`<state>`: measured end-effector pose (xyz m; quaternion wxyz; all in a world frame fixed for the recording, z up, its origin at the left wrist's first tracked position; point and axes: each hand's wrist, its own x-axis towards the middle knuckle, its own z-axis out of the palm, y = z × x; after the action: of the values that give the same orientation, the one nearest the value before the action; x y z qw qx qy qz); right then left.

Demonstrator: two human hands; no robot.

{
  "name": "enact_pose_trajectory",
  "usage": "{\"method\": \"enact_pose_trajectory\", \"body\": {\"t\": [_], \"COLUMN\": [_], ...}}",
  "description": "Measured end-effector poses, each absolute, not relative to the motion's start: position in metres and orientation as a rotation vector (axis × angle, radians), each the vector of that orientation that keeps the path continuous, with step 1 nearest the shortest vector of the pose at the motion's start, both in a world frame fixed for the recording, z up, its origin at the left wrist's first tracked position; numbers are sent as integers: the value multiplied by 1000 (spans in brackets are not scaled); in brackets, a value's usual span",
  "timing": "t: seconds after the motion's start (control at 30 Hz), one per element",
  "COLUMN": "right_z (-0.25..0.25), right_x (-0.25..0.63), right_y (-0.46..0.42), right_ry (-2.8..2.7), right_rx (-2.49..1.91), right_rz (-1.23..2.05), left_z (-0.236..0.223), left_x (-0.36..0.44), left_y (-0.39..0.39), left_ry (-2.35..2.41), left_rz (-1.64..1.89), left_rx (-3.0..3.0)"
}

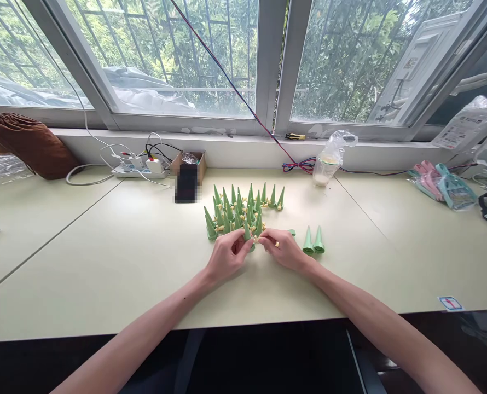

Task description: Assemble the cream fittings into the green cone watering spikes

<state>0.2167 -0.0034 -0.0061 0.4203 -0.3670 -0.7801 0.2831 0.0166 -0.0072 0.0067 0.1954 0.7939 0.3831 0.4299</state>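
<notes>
Left hand (227, 254): its grip holds one cone (247, 231), nearer than the group.
Right hand (284, 249): I see narrow grip, pinching a yellow piece (256, 239) beside this cone.
Group (239, 205): many green cones, upright on the tabletop (137, 273).
Pair (307, 242): right of right hand.

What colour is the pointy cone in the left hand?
The cone in the left hand is green; it shows in the head view.

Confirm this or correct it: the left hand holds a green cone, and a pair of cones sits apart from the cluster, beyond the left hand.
Wrong side: the head view shows the pair of cones beyond the right hand. The rest stands.
</notes>
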Motion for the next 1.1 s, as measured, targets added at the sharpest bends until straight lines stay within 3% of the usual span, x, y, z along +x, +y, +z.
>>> {"method": "enact_pose_trajectory", "body": {"t": [1.1], "right_z": [-8], "right_x": [217], "right_y": [-2], "right_ry": [-2006], "right_rx": [-855], "right_rz": [664], "left_z": [9], "left_x": [16], "left_y": [-10], "left_ry": [951], "left_rz": [1164], "left_rx": [2150]}}
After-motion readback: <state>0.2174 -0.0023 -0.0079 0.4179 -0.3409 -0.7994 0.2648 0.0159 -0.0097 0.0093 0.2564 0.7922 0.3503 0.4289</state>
